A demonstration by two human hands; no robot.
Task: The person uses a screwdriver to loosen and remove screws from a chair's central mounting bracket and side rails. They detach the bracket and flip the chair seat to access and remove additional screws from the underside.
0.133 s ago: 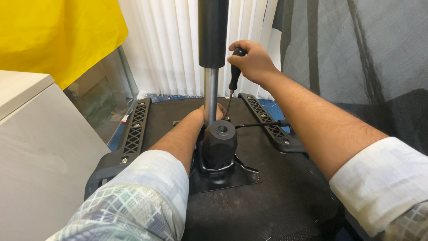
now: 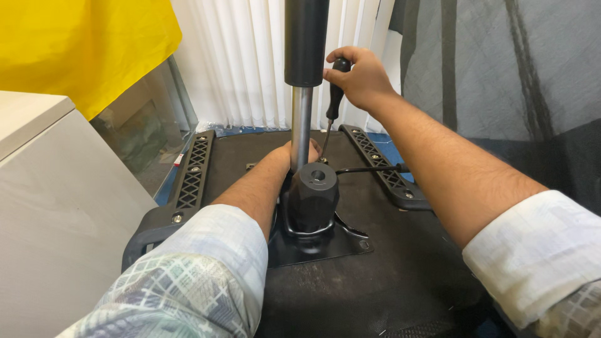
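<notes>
The right hand (image 2: 361,78) is clenched around the black handle of a slim screwdriver (image 2: 332,106), holding it nearly upright with the thin metal shaft slanting down to a screw on the black metal mounting plate (image 2: 350,245), the tip landing at about one o'clock from the black faceted plastic knob (image 2: 313,195). The left hand (image 2: 293,156) reaches in from six o'clock and lies against the base of the tall gas-lift cylinder (image 2: 302,94), a shiny steel rod below and a matt black tube above; the cylinder and forearm hide the fingers, so whether that hand is grasping the rod or only pressing against it cannot be told. The cylinder stands upright at twelve o'clock from the knob, just behind it and touching the mechanism. A thin black lever rod (image 2: 369,169) runs out from the mechanism toward three o'clock. All of this sits on the black upturned underside of a chair seat (image 2: 400,269), with two black slotted plastic armrest brackets, one at nine o'clock (image 2: 191,175) and one at two o'clock (image 2: 382,169). Farther out, white vertical blinds (image 2: 238,62) hang at twelve o'clock, a yellow cloth (image 2: 75,44) at ten o'clock above a pale grey cabinet (image 2: 56,206), and a grey quilted fabric (image 2: 501,69) at two o'clock.
</notes>
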